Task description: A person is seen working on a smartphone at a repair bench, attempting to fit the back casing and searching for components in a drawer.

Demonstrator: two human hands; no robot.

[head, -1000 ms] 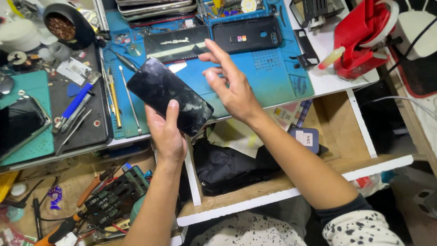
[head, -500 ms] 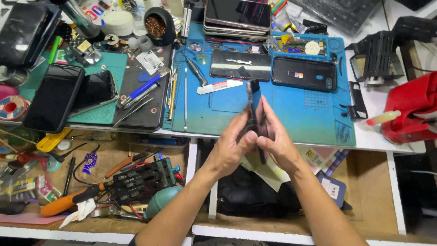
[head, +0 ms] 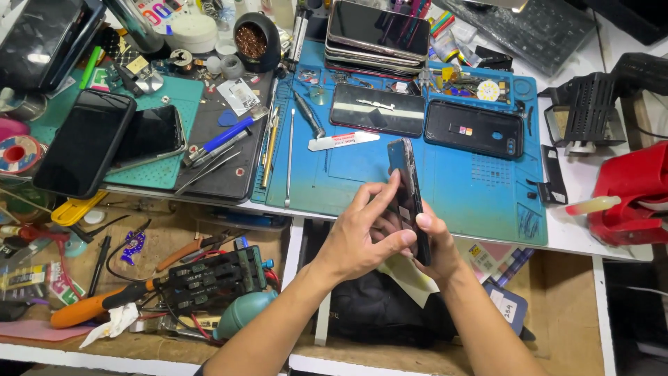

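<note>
Both hands meet over the near edge of the blue work mat [head: 480, 202]: left hand [head: 358, 240] with fingers spread loosely, fingertips pressed against the dark face of a slim black phone [head: 409, 191], right hand [head: 435, 244] wrapped around the phone's lower end from behind, gripping it. Phone is a thin, flat, glossy slab with rounded corners, held on edge so mostly its narrow side shows; long axis runs near-to-far, top end pointing away from the person toward the back of the bench and tipped slightly left, bottom end buried in the right palm. It hangs in the air above the mat, not touching it. On the mat beyond it: a dark phone back cover [head: 473, 130] lying flat, matte, with small cutouts; just left of that a glossy dark screen panel [head: 376, 109]; a white flat pry tool [head: 344, 141] near the phone's top end; a slim metal probe [head: 289, 157] lying lengthwise. Farther back, a stack of phones [head: 379, 31] with shiny glass faces. Left side: green cutting mat [head: 163, 101] with two black phones on it, a blue pen-shaped tool [head: 226, 134], tweezers. Red plastic holder [head: 637, 195] at the right edge. Open drawer below holds an orange-handled screwdriver [head: 97, 304] and a black bit set [head: 216, 275].
</note>
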